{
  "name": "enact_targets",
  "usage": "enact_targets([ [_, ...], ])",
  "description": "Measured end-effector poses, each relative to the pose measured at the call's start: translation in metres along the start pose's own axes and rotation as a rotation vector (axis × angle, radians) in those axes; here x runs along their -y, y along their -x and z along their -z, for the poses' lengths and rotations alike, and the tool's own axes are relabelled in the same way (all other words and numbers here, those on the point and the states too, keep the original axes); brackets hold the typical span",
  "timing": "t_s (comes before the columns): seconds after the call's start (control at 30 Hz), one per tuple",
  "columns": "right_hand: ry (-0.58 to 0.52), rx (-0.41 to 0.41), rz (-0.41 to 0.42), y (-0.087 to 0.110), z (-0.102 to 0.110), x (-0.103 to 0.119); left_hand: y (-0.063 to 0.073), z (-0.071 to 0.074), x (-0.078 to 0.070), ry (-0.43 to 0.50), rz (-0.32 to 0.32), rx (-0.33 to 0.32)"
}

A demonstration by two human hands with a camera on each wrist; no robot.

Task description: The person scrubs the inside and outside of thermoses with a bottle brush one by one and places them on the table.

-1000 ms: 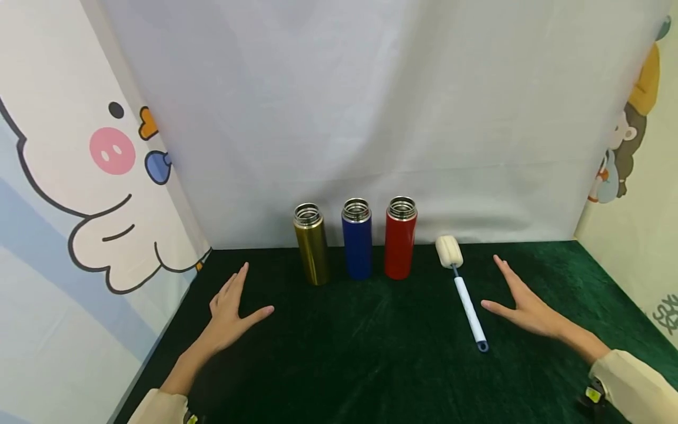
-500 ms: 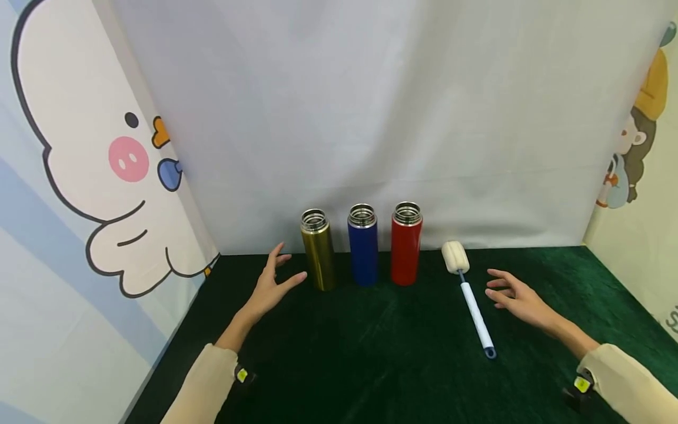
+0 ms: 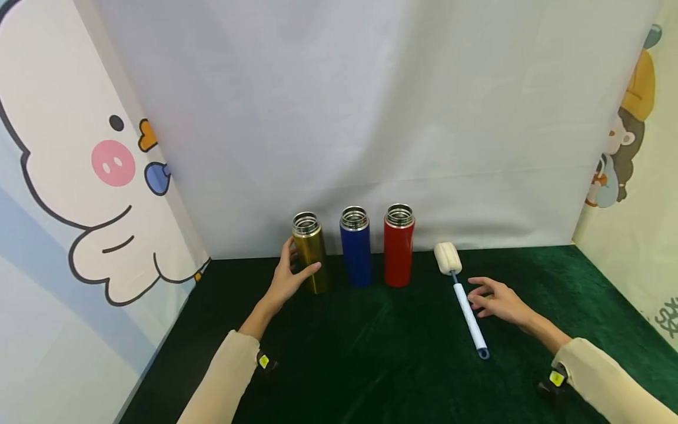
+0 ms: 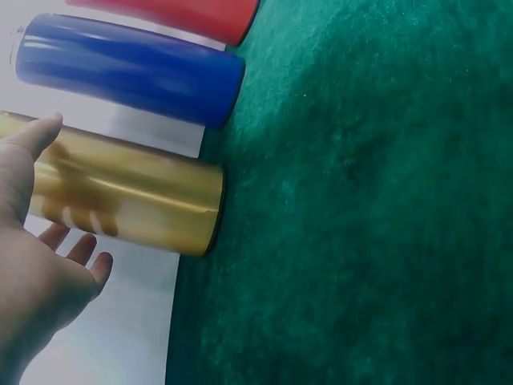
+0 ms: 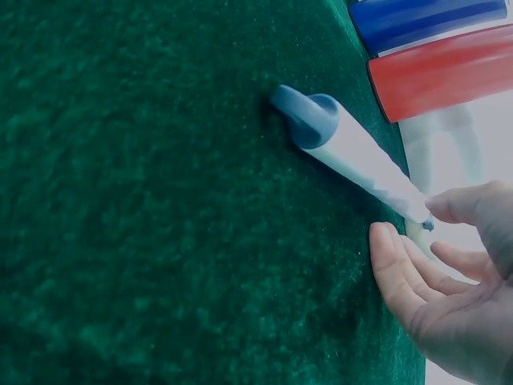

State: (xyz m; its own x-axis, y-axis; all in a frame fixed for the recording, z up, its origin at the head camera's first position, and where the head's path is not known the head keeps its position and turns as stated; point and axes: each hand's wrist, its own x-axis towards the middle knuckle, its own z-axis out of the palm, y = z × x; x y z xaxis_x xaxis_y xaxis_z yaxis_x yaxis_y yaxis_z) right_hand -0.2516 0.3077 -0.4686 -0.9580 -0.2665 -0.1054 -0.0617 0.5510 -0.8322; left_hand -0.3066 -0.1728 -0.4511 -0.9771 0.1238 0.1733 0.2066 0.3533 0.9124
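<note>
An upright, lidless gold bottle (image 3: 312, 256) stands leftmost of three bottles. My left hand (image 3: 283, 285) is at its left side, thumb across its front and fingers spread along the far side. In the left wrist view, the thumb overlaps the gold bottle (image 4: 136, 196), while the fingertips lie right at its lower edge. A bottle brush (image 3: 468, 315) with a cream sponge head and white handle lies on the cloth. To its right is my right hand (image 3: 498, 300), fingers loosely bent. In the right wrist view, the thumb tip comes close to the brush handle (image 5: 369, 164).
A blue bottle (image 3: 356, 253) and a red bottle (image 3: 398, 253) stand upright without lids, right of the gold one. Behind them hangs a white cloth backdrop (image 3: 265, 147). Dark green cloth (image 3: 365, 359) covers the table, with printed panels at both sides.
My left hand has moved forward and right, up to the gold bottle. My right hand has moved left toward the brush handle, its fingers bending from a straighter spread.
</note>
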Motion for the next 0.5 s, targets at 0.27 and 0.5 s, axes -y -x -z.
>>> enact_targets([
  [0.27,0.006,0.011,-0.047,-0.004,-0.007,0.005,-0.003,-0.007,-0.002,0.076,0.006,0.004],
  [0.5,0.028,0.012,-0.101,-0.007,-0.011,0.013,0.012,-0.012,-0.035,0.075,0.014,-0.037],
])
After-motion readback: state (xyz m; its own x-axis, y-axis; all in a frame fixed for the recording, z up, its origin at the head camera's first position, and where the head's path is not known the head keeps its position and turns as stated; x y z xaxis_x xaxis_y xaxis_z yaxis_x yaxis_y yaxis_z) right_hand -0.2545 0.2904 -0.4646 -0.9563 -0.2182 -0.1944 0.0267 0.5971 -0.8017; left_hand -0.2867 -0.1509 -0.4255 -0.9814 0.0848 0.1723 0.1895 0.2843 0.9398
